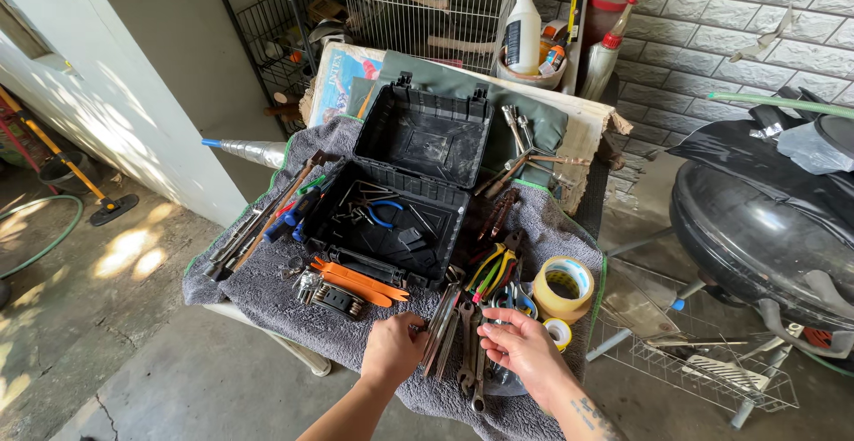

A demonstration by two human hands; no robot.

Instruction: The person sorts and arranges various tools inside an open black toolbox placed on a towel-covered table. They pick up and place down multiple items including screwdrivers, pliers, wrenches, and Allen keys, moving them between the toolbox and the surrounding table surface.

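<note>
Dull grey steel wrenches [463, 339] lie fanned on the nubby grey towel [267, 294], before the open black plastic toolbox [405, 201]. Left hand [391, 349] pinches their ends; right hand [523, 345] rests loosely spread on them.

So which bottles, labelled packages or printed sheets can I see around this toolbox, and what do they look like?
White bottle: upright behind the open black toolbox, dark label panel.
Spray bottle: right of it, silvery body, red nozzle.
Printed sheet: flat at the back left, blue and white picture.
Tape rolls: right front on the grey towel, tan and yellow.
No screens.
</note>
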